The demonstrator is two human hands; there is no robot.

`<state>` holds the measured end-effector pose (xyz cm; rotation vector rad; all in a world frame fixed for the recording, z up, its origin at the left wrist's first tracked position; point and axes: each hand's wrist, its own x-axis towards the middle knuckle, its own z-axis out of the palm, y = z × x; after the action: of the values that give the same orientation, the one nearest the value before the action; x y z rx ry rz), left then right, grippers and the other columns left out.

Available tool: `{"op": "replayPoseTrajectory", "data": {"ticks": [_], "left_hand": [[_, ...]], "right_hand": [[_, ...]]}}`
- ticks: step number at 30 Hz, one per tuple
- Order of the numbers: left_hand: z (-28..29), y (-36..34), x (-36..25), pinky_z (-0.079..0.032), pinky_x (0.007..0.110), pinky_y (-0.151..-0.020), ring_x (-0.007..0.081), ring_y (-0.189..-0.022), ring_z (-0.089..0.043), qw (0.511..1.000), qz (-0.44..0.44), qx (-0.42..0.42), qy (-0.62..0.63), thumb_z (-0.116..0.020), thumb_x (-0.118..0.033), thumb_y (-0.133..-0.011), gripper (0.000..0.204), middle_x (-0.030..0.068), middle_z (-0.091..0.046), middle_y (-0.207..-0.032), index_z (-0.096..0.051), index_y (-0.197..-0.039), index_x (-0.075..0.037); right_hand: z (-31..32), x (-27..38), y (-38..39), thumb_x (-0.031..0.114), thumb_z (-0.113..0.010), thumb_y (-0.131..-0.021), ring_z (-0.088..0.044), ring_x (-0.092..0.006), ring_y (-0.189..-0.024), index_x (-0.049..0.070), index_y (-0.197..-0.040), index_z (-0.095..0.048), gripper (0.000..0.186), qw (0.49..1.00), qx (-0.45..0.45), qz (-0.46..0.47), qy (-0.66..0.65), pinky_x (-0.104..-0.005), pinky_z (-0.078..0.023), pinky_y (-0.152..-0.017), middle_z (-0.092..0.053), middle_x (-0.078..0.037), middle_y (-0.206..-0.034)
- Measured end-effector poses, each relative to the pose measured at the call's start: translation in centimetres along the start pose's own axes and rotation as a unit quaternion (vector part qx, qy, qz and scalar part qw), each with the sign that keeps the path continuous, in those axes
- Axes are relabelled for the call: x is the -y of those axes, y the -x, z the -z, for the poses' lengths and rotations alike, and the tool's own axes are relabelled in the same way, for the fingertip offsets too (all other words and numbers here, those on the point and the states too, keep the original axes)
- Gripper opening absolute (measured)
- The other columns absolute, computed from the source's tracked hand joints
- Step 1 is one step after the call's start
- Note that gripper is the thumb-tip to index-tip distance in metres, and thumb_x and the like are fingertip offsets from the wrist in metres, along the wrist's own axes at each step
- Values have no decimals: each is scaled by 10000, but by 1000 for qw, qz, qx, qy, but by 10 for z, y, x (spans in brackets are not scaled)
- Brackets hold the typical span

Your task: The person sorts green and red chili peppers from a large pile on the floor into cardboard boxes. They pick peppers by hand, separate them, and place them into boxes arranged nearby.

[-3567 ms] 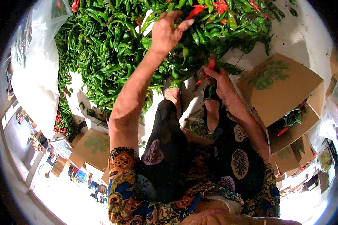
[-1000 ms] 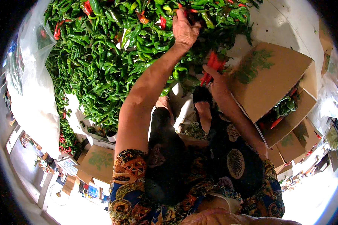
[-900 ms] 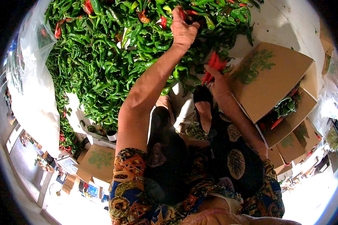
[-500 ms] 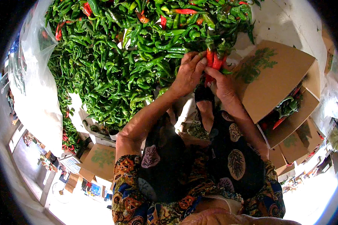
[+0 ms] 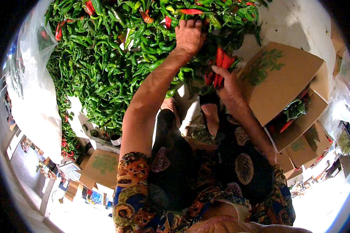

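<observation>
A bunch of red chili peppers is gripped in my right hand, the thumb lying across it. The bunch stands out beyond the fingers, beside the pile and left of a cardboard box. My left hand reaches into the far part of the pile of green peppers, back of the hand up. Its fingers are slightly apart, with the tips down among the peppers and partly hidden; nothing shows in it. Close to those fingers lie one red pepper and another long red pepper.
An open cardboard box on the right holds red and green peppers. More boxes stand behind it, and another box is at lower left. Clear plastic sheeting hangs along the left edge of the pile. My feet are below my hands.
My left hand has left the red bunch and moved away, up and left over the pile. My right hand keeps the bunch, shifted slightly nearer.
</observation>
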<state>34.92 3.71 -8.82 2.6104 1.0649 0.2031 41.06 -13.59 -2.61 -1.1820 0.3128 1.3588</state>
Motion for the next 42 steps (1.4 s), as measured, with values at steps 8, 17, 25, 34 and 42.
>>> {"op": "replayPoseTrajectory", "data": {"ticks": [8,17,25,34,42], "left_hand": [[23,106,-15,-505,454,-603,331,-774,-605,991,-83,27,104,-625,-274,-789,248,131,-576,-883,-596,-977,-116],[31,25,-18,-521,439,-695,351,-803,-615,990,32,50,130,-626,-284,-790,400,189,-604,-932,-540,-1106,-55],[-18,39,-24,-530,466,-693,392,-791,-629,963,119,211,119,-711,-276,-697,398,207,-630,-834,-600,-1019,-71],[22,-34,52,-432,394,-748,252,-981,-506,970,-124,-51,-202,-665,-171,-653,381,65,-546,-1000,-599,-1027,-153],[13,26,25,-482,464,-793,368,-989,-538,983,-63,169,-39,-588,-123,-706,452,200,-537,-1041,-487,-1142,-58]], "right_hand": [[2,3,4,147,-712,-722,-568,-253,-933,-18,-1226,-424,603,915,-151,254,274,-357,-431,-887,-581,-121,-1055],[40,-20,10,130,-719,-723,-535,-225,-961,-22,-1321,-301,745,933,-149,194,265,-330,-443,-864,-522,-136,-1120],[17,-3,22,99,-702,-734,-506,-234,-1027,-61,-1373,-185,837,969,-103,102,200,-333,-426,-906,-483,-148,-1178],[43,-23,3,89,-724,-703,-395,-283,-1219,-57,-1412,-88,964,937,-114,191,270,-353,-310,-1040,-348,-186,-1370],[57,-22,2,107,-732,-697,-441,-291,-1169,-60,-1367,-225,857,944,-134,174,244,-357,-330,-1022,-421,-188,-1308]]}}
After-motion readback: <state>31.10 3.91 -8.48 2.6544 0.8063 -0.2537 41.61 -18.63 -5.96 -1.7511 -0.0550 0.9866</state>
